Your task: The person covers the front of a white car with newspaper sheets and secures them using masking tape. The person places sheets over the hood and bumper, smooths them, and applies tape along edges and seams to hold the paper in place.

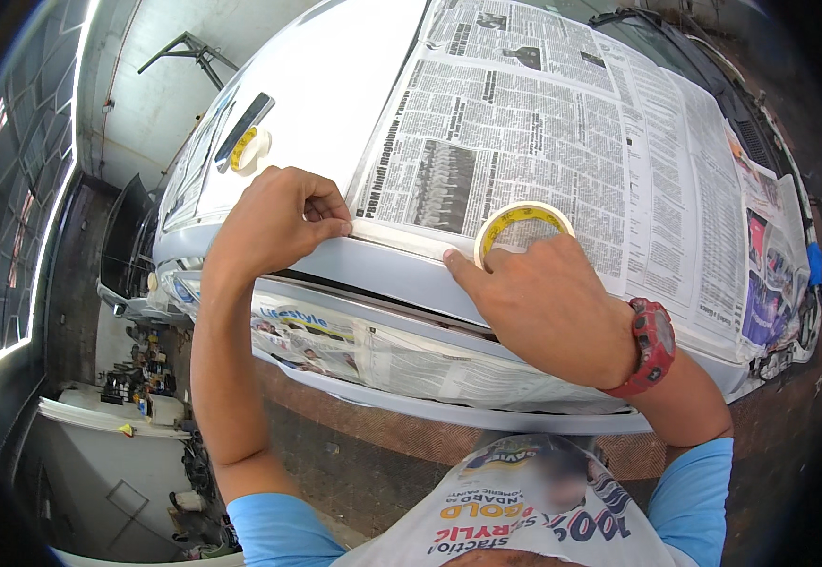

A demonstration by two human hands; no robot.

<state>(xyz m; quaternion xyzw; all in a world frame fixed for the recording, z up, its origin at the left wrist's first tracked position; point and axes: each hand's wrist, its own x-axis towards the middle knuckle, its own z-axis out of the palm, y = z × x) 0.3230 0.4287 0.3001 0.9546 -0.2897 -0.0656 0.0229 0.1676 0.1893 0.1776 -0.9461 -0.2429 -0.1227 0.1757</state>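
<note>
A light-coloured car hood [316, 113] is half covered with newspaper sheets [534, 123]. Along the hood's front edge runs a strip of masking tape [406, 238] over the paper's border. At the left end of that strip, my left hand [279, 222] is closed, thumb and fingertips pinched on the tape. My right hand [553, 302], with a red watch on the wrist, holds a roll of masking tape [488, 225] with a yellow core. Its index finger rests against the strip near the roll. The right hand's other fingers are partly hidden.
A second masking tape roll [252, 151] lies beside a dark flat object [246, 118] on the bare hood. More newspaper [411, 364] covers the front below the hood edge. A black metal stand [184, 55] and a cluttered shelf [151, 378] are at the left.
</note>
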